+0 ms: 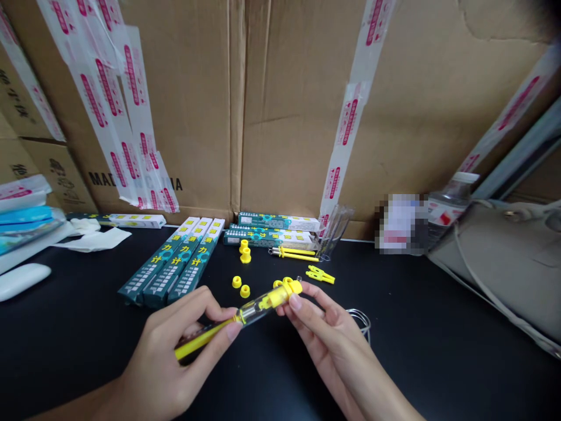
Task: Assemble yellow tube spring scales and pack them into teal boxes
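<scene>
A tubular spring scale (253,310) with a clear barrel is held at a slant between my two hands. The fingers of my left hand (175,345) pinch its lower left part, where a yellow rod runs back under the palm. My right hand (324,327) grips the yellow cap at the upper right end between thumb and fingers. A small metal ring shows just above that cap. Beyond the scale lie loose yellow caps (245,254), yellow flat clips (320,275) and yellow rods with springs (298,253). Some caps are partly hidden behind the scale.
Three green and white boxes (175,257) lie side by side at left; several more (272,234) are stacked at the back. Clear tubes (336,234), a bottle (447,207), a grey bag (508,263), a wire coil (360,321) and a white mouse-shaped object (24,280) surround the workspace. Cardboard boxes (289,117) wall the back.
</scene>
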Motion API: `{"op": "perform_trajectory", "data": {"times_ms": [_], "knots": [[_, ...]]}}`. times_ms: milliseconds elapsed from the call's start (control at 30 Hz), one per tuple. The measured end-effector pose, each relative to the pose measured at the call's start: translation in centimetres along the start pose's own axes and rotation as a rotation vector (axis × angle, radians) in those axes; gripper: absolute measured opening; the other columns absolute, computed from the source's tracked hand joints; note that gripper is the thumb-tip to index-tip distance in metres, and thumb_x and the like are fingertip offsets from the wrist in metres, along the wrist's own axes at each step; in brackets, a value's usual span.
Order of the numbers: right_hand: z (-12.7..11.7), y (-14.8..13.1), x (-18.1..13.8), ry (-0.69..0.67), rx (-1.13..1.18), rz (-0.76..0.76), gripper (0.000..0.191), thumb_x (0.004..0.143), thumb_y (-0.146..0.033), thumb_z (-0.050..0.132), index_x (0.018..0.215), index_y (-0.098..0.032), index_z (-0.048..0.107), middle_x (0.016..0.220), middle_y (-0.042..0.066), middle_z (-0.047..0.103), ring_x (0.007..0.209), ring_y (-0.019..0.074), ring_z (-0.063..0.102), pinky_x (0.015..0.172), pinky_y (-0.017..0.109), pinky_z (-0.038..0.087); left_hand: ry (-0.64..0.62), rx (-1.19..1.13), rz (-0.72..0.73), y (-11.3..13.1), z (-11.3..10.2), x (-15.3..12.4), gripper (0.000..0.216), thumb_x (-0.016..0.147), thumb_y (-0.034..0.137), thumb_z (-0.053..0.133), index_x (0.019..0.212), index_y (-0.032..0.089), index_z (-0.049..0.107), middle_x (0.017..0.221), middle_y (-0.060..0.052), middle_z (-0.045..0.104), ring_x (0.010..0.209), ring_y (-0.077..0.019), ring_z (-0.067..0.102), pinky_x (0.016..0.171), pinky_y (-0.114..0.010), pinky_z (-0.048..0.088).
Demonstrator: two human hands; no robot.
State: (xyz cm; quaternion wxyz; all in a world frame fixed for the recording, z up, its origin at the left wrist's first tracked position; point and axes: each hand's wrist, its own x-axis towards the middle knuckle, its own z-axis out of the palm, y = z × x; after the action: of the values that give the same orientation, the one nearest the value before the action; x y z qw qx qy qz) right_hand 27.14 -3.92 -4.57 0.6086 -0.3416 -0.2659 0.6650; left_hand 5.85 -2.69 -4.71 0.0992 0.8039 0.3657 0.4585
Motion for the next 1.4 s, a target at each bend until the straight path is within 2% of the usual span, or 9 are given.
{"op": "perform_trajectory", "data": {"times_ms": [133, 200, 367, 433, 533, 633, 867, 1133, 1400], "knots": [[0.01, 0.05, 0.06, -0.009, -0.022, 0.006, 0.051, 0.075, -0.024, 0.087, 0.122, -0.020, 0.068, 0.091, 0.004, 0.080, 0.085, 0.0119, 0.073, 0.092, 0.024, 0.055, -0.004, -0.001, 0.006, 0.00, -0.04, 0.11, 0.012, 0.091, 0.016, 0.059, 0.085, 0.023, 0.052, 0.070, 0.008, 0.055, 0.038, -0.0043, 0.047, 0.038, -0.016, 0.039], [-0.09, 0.10, 0.09, -0.023, -0.029, 0.013, 0.045, 0.075, -0.024, 0.086, 0.118, -0.019, 0.071, 0.092, 0.004, 0.080, 0.086, 0.0113, 0.073, 0.092, 0.022, 0.054, 0.001, 0.002, 0.004, -0.01, -0.04, 0.10, 0.012, 0.091, 0.016, 0.059, 0.085, 0.023, 0.052, 0.070, 0.008, 0.055, 0.039, -0.0044, 0.049, 0.038, -0.016, 0.040], [-0.39, 0.21, 0.20, -0.039, -0.031, 0.008, 0.019, 0.076, -0.024, 0.086, 0.087, -0.016, 0.075, 0.085, 0.002, 0.078, 0.085, 0.0119, 0.073, 0.091, 0.022, 0.055, 0.007, -0.003, 0.009, -0.08, -0.03, 0.03, 0.012, 0.091, 0.016, 0.060, 0.086, 0.023, 0.052, 0.068, 0.008, 0.054, 0.041, -0.0050, 0.051, 0.042, -0.015, 0.044], [-0.39, 0.25, 0.22, -0.033, -0.022, 0.003, 0.019, 0.076, -0.024, 0.086, 0.088, -0.017, 0.073, 0.084, 0.002, 0.078, 0.084, 0.0120, 0.073, 0.091, 0.023, 0.055, 0.002, -0.005, 0.002, -0.11, 0.00, 0.00, 0.012, 0.091, 0.015, 0.060, 0.085, 0.023, 0.052, 0.069, 0.009, 0.054, 0.038, -0.0040, 0.046, 0.043, -0.015, 0.045], [-0.31, 0.29, 0.26, -0.021, -0.011, 0.007, 0.032, 0.076, -0.023, 0.086, 0.105, -0.018, 0.072, 0.089, 0.004, 0.080, 0.084, 0.0117, 0.074, 0.092, 0.023, 0.055, -0.006, -0.009, -0.005, -0.16, 0.06, -0.06, 0.013, 0.090, 0.015, 0.060, 0.085, 0.023, 0.052, 0.071, 0.008, 0.054, 0.034, -0.0025, 0.040, 0.043, -0.016, 0.045], [-0.29, 0.30, 0.32, -0.030, -0.018, 0.019, 0.039, 0.077, -0.022, 0.085, 0.114, -0.018, 0.071, 0.092, 0.004, 0.080, 0.084, 0.0109, 0.073, 0.092, 0.022, 0.055, -0.004, 0.000, 0.002, -0.17, 0.10, -0.12, 0.012, 0.090, 0.014, 0.061, 0.086, 0.022, 0.053, 0.072, 0.007, 0.056, 0.035, -0.0034, 0.043, 0.043, -0.017, 0.045], [-0.77, 0.39, 0.48, -0.045, -0.010, 0.042, 0.017, 0.076, -0.023, 0.086, 0.085, -0.015, 0.075, 0.083, 0.004, 0.078, 0.083, 0.0126, 0.073, 0.090, 0.021, 0.056, -0.006, 0.018, 0.026, -0.29, 0.20, -0.02, 0.016, 0.088, 0.012, 0.064, 0.086, 0.022, 0.052, 0.073, 0.006, 0.058, 0.036, -0.0031, 0.045, 0.039, -0.016, 0.041], [-0.65, 0.50, 0.58, 0.042, 0.010, 0.050, 0.039, 0.067, -0.020, 0.091, 0.103, -0.015, 0.076, 0.080, 0.004, 0.079, 0.079, 0.0146, 0.075, 0.087, 0.023, 0.057, -0.024, 0.055, 0.017, -0.40, 0.33, 0.07, 0.015, 0.087, 0.013, 0.064, 0.083, 0.023, 0.053, 0.071, 0.006, 0.059, 0.039, -0.0046, 0.045, 0.039, -0.015, 0.041], [-0.68, 0.48, 0.70, 0.074, -0.054, 0.058, 0.045, 0.064, -0.024, 0.093, 0.105, -0.014, 0.078, 0.070, 0.002, 0.076, 0.063, 0.0104, 0.067, 0.068, 0.018, 0.057, -0.042, 0.028, 0.028, -0.49, 0.33, -0.04, 0.016, 0.086, 0.010, 0.065, 0.084, 0.022, 0.053, 0.073, 0.005, 0.059, 0.043, -0.0054, 0.052, 0.037, -0.015, 0.037]]}}
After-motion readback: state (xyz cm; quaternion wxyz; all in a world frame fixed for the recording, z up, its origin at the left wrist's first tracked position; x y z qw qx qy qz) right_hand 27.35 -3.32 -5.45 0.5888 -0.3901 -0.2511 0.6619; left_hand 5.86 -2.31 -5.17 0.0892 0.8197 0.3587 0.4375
